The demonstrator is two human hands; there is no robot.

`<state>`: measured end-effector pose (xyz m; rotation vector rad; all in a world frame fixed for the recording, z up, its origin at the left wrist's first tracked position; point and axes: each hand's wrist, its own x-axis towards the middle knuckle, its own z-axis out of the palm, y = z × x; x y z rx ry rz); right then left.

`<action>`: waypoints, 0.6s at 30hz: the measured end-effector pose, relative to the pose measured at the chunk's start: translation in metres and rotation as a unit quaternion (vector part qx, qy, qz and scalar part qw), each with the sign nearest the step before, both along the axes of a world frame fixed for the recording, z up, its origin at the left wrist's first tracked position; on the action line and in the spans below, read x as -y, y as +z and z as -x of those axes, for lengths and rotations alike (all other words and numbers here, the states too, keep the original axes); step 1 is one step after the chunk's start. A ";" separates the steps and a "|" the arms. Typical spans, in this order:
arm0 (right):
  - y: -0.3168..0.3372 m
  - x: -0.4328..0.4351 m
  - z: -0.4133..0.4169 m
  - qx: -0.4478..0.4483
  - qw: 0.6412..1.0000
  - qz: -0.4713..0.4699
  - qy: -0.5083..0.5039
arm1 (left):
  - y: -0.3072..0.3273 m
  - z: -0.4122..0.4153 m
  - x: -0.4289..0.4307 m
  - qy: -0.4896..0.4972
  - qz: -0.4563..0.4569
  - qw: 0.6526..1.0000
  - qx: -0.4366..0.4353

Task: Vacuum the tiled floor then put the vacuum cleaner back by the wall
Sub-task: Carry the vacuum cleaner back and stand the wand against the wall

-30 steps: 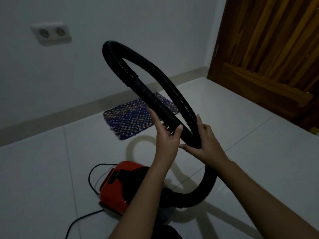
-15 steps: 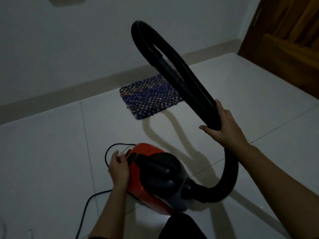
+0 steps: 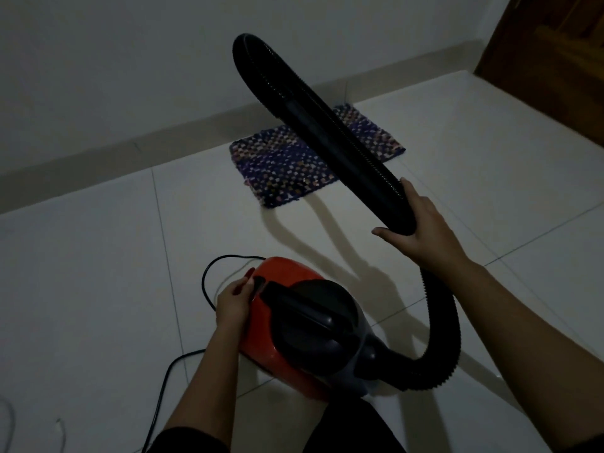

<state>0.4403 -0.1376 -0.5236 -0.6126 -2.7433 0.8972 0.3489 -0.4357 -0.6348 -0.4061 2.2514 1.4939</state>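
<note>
Head view: hose [image 3: 327,125] loop upward-left

This is a room in a home, seen in dim light. The floor [image 3: 98,273] has large pale tiles with thin joints, and a plain painted wall [image 3: 114,60] meets it with a low skirting strip [image 3: 98,161]. A small woven mat [image 3: 294,165] in purple and mixed colours lies near the wall. At the right edge stands 1 brown wooden door [image 3: 549,44]. A small red household vacuum cleaner [image 3: 287,325] sits on the tiles.
</note>
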 end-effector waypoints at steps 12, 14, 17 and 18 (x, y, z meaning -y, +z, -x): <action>-0.005 0.016 -0.001 0.002 0.999 -0.019 0.033 | -0.015 -0.006 0.009 0.029 0.015 0.999 0.019; -0.006 0.018 -0.005 0.003 0.999 -0.020 0.038 | -0.016 -0.009 0.010 0.025 0.018 0.999 0.025; -0.005 0.021 -0.007 0.006 0.999 -0.022 0.037 | -0.013 -0.015 0.016 0.016 0.022 0.999 0.023; -0.004 0.023 -0.007 0.005 0.999 -0.023 0.039 | -0.011 -0.015 0.018 0.011 0.019 1.000 0.020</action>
